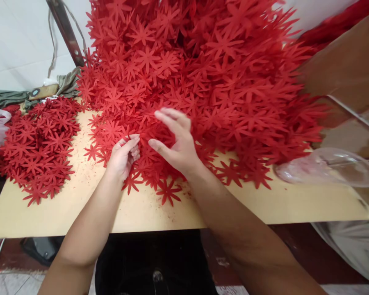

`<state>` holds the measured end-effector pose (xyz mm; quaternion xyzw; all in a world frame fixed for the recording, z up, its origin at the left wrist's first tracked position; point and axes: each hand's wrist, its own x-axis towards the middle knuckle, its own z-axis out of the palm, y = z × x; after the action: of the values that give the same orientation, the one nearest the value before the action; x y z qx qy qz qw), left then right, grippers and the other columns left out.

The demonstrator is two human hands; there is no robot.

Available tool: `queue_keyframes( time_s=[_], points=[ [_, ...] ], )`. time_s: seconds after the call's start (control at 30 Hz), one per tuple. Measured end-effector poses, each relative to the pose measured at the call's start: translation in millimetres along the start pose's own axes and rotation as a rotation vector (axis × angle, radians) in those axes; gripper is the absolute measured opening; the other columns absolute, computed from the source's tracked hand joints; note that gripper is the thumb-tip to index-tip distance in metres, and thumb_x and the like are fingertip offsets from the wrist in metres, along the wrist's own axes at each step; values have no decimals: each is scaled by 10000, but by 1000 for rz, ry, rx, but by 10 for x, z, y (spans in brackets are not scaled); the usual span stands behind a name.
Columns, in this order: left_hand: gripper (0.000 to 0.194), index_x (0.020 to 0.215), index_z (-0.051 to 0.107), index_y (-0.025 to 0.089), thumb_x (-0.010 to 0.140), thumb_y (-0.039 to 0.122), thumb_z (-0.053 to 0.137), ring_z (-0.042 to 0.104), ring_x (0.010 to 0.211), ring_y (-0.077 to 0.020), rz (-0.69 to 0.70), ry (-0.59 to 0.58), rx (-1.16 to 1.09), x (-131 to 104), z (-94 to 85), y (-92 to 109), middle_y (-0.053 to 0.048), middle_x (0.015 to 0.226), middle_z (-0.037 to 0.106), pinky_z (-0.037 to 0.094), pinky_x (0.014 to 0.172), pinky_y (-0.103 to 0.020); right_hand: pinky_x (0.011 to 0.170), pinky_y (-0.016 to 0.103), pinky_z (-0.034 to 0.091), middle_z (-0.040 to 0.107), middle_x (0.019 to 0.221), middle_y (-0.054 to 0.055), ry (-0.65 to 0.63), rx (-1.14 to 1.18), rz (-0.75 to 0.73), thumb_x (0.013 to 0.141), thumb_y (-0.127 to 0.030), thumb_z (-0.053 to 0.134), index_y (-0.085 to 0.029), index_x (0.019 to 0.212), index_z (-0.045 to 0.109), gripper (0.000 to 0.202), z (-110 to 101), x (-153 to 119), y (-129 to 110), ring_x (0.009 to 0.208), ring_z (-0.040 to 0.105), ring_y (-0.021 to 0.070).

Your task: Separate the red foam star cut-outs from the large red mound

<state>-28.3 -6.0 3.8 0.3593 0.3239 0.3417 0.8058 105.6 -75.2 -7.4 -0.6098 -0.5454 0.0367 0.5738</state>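
A tall heap of red flower-shaped cutouts (203,82) with narrow petals spreads across the table in front of me. My left hand (124,153) is at the heap's near edge, thumb and fingers pinched together. Red petals lie right behind its fingertips, and I cannot make out what is between them. To its right, my right hand (176,141) hovers over the near side of the heap. Its thumb and fingers are apart, a little blurred, with nothing between them. Near the table edge, below the hands, lies a single red flower cutout (168,192).
A smaller pile of darker red cutouts (39,143) lies on the left of the pale tabletop (86,205). On the right, a clear plastic cup (313,166) lies on its side by cardboard boxes (350,73). A metal bar (66,32) stands at the back left, near cloth.
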Motion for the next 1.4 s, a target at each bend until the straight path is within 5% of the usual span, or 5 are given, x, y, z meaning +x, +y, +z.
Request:
queue_keyframes(
  time_s=[0.2,0.43,0.63,0.83,1.4],
  points=[
    [236,695,605,138,634,327,734,352,418,-14,0,-52,170,-30,40,-61,73,458,414,278,412,-141,748,309,503,633,809,31,-156,390,231,763,-374,613,-195,815,604,186,164,-65,12,761,607,137],
    [211,707,641,156,631,320,751,376,465,-12,301,69,289,13,6,-37,59,541,510,335,471,-147,760,303,485,619,870,41,-150,388,226,749,-341,628,-186,849,588,188,107,-45,14,796,594,137],
    [252,722,629,158,656,381,726,321,415,-15,333,77,309,56,-78,42,78,475,423,281,410,-167,869,404,439,618,970,80,-372,-3,79,673,-311,702,-177,1013,612,376,100,-63,78,926,539,215],
    [221,704,621,179,664,373,719,510,569,-57,410,73,374,74,-87,6,39,565,541,425,598,-194,876,418,418,591,950,102,-471,-359,18,618,-284,752,-162,837,648,271,210,-147,132,946,443,255],
    [223,731,617,168,658,357,711,492,586,-51,465,84,466,52,-71,-4,26,670,583,427,644,-201,734,333,472,605,760,39,14,-6,100,771,-269,582,-186,725,607,98,56,17,166,748,578,168]
  ],
)
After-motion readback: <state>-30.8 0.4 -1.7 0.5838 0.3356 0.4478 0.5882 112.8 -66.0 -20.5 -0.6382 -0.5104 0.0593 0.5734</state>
